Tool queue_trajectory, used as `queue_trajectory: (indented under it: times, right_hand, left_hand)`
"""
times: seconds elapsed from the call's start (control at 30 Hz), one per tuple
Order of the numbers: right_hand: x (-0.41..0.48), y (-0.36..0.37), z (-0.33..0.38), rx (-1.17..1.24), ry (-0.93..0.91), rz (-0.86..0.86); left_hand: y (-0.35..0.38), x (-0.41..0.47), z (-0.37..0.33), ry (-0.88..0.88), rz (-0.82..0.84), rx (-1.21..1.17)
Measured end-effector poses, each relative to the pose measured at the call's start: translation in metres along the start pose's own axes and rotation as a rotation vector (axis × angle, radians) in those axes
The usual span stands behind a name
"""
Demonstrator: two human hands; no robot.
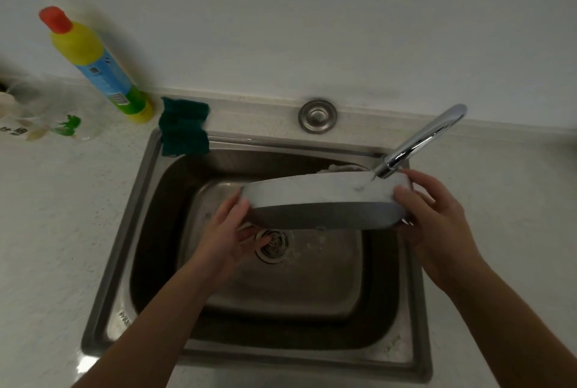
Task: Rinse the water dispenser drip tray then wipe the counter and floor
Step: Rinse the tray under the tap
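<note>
The grey drip tray (318, 200) is long with rounded ends, and I hold it tilted above the steel sink (150, 231). My left hand (228, 231) grips its left end from below. My right hand (437, 219) grips its right end, fingers wrapped over the rim. The chrome faucet (418, 141) reaches in from the right, and its spout ends just above the tray's right part, where a thin stream of water lands. The drain (274, 244) lies below the tray. A dark green cloth (182, 128) hangs over the sink's back left corner.
A yellow and blue cleaner bottle with a red cap (96, 66) stands on the pale counter (56, 216) at the back left. A clear plastic bag and small items (46, 116) lie at the far left. A round steel cap (317, 116) sits behind the sink.
</note>
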State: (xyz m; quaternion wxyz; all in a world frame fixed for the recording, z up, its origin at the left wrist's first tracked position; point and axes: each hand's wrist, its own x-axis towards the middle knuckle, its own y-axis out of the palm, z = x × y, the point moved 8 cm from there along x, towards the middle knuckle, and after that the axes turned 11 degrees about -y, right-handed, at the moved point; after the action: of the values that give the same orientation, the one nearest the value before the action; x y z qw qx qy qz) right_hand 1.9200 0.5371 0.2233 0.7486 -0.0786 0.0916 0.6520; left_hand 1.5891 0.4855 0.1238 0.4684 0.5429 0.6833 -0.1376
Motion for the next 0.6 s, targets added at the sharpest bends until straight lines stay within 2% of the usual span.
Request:
queue_trajectory:
  times: [0.2, 0.33, 0.5, 0.6]
  right_hand:
    - [-0.013, -0.009, -0.005, 0.106, -0.053, 0.119]
    - [-0.021, -0.012, -0.006, -0.083, -0.147, 0.229]
    - [-0.025, -0.013, -0.011, -0.234, -0.214, 0.305]
    - [-0.014, -0.021, -0.012, -0.522, -0.275, 0.257]
  left_hand:
    - [0.01, -0.002, -0.011, -0.105, 0.173, 0.057]
    - [0.006, -0.01, -0.023, -0.082, 0.233, 0.112]
    - [0.011, -0.024, -0.037, 0.054, 0.135, 0.132]
    - [0.009, -0.037, -0.052, 0.202, 0.064, 0.154]
